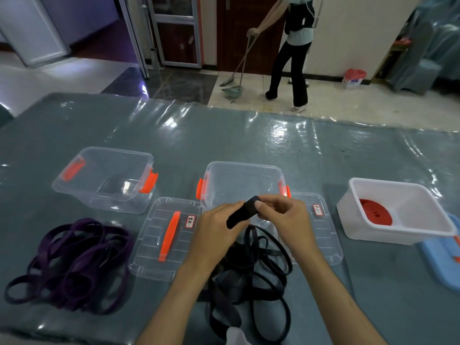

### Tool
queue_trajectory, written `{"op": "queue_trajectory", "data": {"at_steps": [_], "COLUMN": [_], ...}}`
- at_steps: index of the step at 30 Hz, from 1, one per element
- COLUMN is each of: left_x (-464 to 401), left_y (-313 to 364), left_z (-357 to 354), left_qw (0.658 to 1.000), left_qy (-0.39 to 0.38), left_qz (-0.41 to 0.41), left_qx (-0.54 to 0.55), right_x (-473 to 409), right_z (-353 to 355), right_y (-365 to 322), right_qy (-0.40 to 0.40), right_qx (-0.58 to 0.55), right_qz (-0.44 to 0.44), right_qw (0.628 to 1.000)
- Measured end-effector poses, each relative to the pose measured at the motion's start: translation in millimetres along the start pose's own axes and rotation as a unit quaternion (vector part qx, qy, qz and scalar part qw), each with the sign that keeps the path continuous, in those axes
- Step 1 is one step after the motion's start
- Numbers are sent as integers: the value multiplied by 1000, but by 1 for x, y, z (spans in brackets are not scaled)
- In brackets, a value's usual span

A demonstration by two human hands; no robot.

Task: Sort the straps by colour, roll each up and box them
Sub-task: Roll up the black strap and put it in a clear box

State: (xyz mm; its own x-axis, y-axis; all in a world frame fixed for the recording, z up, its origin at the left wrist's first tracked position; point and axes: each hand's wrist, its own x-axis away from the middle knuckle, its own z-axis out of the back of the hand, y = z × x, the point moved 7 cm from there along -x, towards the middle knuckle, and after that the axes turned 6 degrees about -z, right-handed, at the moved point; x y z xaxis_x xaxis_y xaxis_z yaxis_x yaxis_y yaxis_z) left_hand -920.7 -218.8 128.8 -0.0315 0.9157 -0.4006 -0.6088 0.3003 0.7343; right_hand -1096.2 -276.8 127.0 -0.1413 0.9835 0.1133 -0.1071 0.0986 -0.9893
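A grey table (74, 125) carries three boxes: two clear boxes (104, 180) and a white box (395, 210) holding a rolled red strap (375, 211). A purple strap pile (72, 265) lies left. Left hand (216, 227) and right hand (281, 215) pinch one black strap (242, 211) end above its tangle.

A tiled indoor workroom or hall. A plastic-sheeted table (224, 135) fills the foreground; at twelve o'clock a person (291, 51) sweeps the floor before a wooden door (239, 28).
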Motion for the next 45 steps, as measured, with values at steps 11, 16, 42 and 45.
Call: {"op": "queue_trajectory", "data": {"at_steps": [11, 16, 42, 45], "left_x": [-22, -25, 30, 32], "left_y": [-11, -17, 13, 15], "left_z": [1, -3, 16, 16], "left_qw": [984, 970, 934, 933], "left_qy": [48, 99, 49, 41], "left_qz": [43, 46, 29, 38], "left_qx": [168, 218, 353, 357], "right_x": [-13, -2, 55, 57], "right_z": [-8, -23, -9, -9], "right_y": [18, 16, -26, -26], "right_qy": [1, -24, -95, -101], "right_qx": [-203, -117, -28, -59], "right_qz": [-108, -86, 84, 76], "right_qw": [973, 989, 992, 990]}}
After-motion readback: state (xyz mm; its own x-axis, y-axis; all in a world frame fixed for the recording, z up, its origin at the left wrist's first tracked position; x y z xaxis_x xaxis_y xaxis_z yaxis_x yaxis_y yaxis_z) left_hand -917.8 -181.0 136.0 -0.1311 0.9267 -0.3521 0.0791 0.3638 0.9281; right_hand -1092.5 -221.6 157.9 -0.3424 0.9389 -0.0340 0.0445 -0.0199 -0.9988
